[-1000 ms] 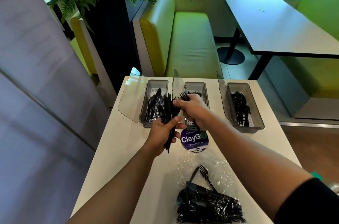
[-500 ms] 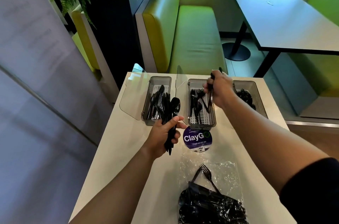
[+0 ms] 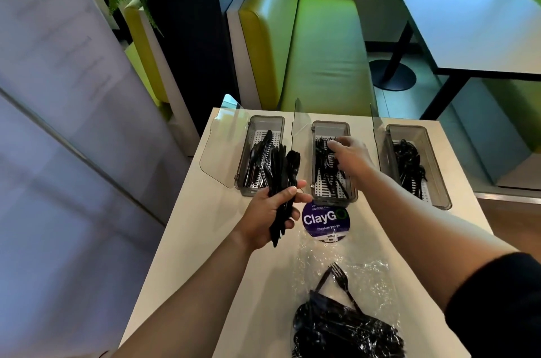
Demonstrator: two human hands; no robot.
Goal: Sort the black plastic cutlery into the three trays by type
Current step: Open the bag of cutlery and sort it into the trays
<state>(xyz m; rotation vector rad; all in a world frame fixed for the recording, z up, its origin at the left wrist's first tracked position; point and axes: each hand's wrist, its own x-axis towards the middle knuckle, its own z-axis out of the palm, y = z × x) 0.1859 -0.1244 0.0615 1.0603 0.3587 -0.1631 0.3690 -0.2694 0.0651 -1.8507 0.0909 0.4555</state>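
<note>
The left hand (image 3: 273, 212) hovers above the white surface (image 3: 205, 240), just in front of the left tray (image 3: 266, 117). Its fingers are curled round a bundle of black cutlery (image 3: 282, 179), mostly knives with one spoon bowl showing at the top. The right hand (image 3: 351, 155) reaches over the middle tray (image 3: 330, 122), fingers loosely extended above the forks (image 3: 325, 165) lying there and gripping nothing that can be seen. Knives (image 3: 257, 161) fill the left tray and spoons (image 3: 408, 164) the right tray (image 3: 405, 125). Nearer the person, a clear plastic bag (image 3: 377, 284) holds more unsorted cutlery (image 3: 345, 331), with a fork (image 3: 339, 274) poking out.
</note>
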